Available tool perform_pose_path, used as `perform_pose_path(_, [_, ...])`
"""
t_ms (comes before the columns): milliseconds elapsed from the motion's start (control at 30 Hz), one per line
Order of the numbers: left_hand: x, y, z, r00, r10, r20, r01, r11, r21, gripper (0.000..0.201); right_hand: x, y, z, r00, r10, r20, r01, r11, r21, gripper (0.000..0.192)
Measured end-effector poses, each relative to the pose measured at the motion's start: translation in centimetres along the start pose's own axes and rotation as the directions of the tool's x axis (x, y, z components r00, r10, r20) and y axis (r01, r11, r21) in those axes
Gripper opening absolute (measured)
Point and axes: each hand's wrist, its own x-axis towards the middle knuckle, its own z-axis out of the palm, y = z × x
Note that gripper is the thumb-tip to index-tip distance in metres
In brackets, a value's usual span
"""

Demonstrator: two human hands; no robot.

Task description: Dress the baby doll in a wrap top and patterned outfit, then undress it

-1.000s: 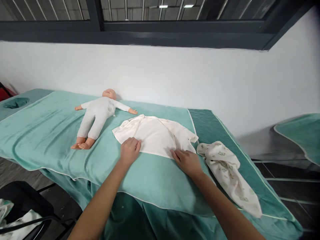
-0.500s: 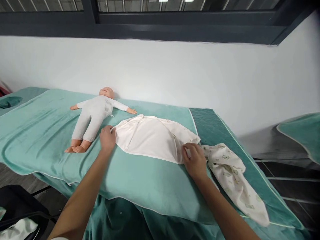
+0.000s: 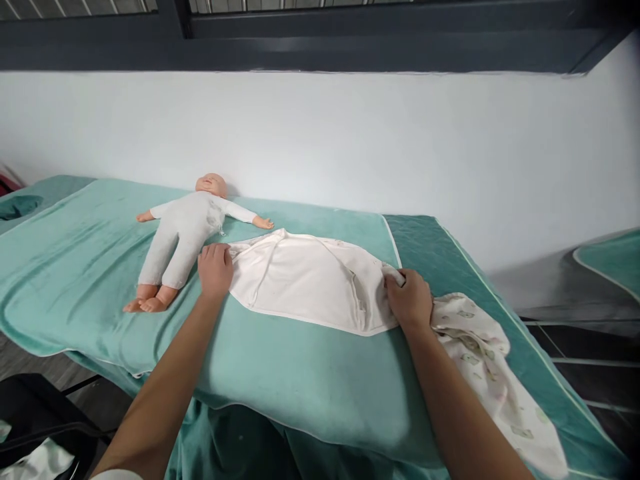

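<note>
A white baby shirt lies spread on the light green blanket. At its left end my left hand has its fingers closed on the sleeve edge. Gripped in my right hand is the opposite sleeve, with a bit of bunched cloth showing by the thumb. A baby doll in a white bodysuit lies face up just left of the shirt, arms spread. Beyond my right wrist rests a crumpled white cloth with a green print, partly hidden by my forearm.
The light green blanket covers a bed with a darker green cover, against a white wall. Above runs a dark window frame. A black bag or chair stands at lower left; another green cloth is at far right.
My right hand has moved right along the shirt and now grips its right sleeve, which lies straighter. My left hand stays at the left end. The view has shifted slightly.
</note>
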Motion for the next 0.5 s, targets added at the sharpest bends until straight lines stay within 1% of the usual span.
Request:
perform_pose_path(33, [0.0,0.1,0.1,0.999,0.014,0.034,-0.014,1.000,0.022,0.021,0.2,0.1,-0.2,0.999,-0.011,-0.039,0.012,0.999,0.037,0.030])
perform_pose_path(67, [0.0,0.1,0.1,0.998,0.024,0.059,-0.026,0.999,0.037,0.023,0.5,0.2,-0.4,0.994,-0.023,-0.104,0.030,0.997,0.069,0.028])
perform_pose_path(133, [0.1,0.2,0.2,0.995,0.027,0.100,-0.032,0.998,0.053,0.025,0.9,0.4,-0.8,0.964,-0.029,-0.265,0.055,0.994,0.091,0.031])
perform_pose_path(167, [0.1,0.2,0.2,0.994,0.018,0.112,-0.023,0.999,0.048,0.025,1.0,0.4,-0.9,0.945,-0.028,-0.326,0.058,0.995,0.081,0.035])
perform_pose_path(200, [0.2,0.3,0.2,0.992,0.006,0.125,-0.011,0.999,0.039,0.024,0.9,0.3,-0.9,0.932,-0.034,-0.361,0.060,0.996,0.062,0.038])
perform_pose_path(233, [0.3,0.3,0.3,0.990,-0.006,0.140,0.002,0.999,0.033,0.024,0.8,0.2,-0.9,0.927,-0.053,-0.371,0.074,0.996,0.041,0.040])
perform_pose_path(300, [0.4,0.3,0.4,0.986,-0.027,0.164,0.022,0.999,0.034,0.023,0.3,-0.4,-0.7,0.936,-0.143,-0.321,0.155,0.988,0.014,0.041])
perform_pose_path(367, [0.5,0.3,0.6,0.984,-0.034,0.175,0.026,0.999,0.045,0.023,-0.2,-0.9,-0.3,0.948,-0.252,-0.196,0.260,0.966,0.014,0.038])
perform_pose_path(400, [0.5,0.3,0.6,0.984,-0.032,0.176,0.023,0.999,0.049,0.023,-0.4,-1.1,-0.1,0.950,-0.287,-0.121,0.291,0.956,0.018,0.036])
perform_pose_path(467, [0.5,0.2,0.7,0.985,-0.026,0.171,0.017,0.998,0.054,0.024,-0.5,-1.2,0.3,0.955,-0.296,-0.005,0.296,0.955,0.019,0.034])
perform_pose_path(500, [0.4,0.2,0.7,0.985,-0.020,0.169,0.011,0.998,0.057,0.024,-0.4,-1.2,0.4,0.960,-0.280,0.015,0.279,0.960,0.019,0.034])
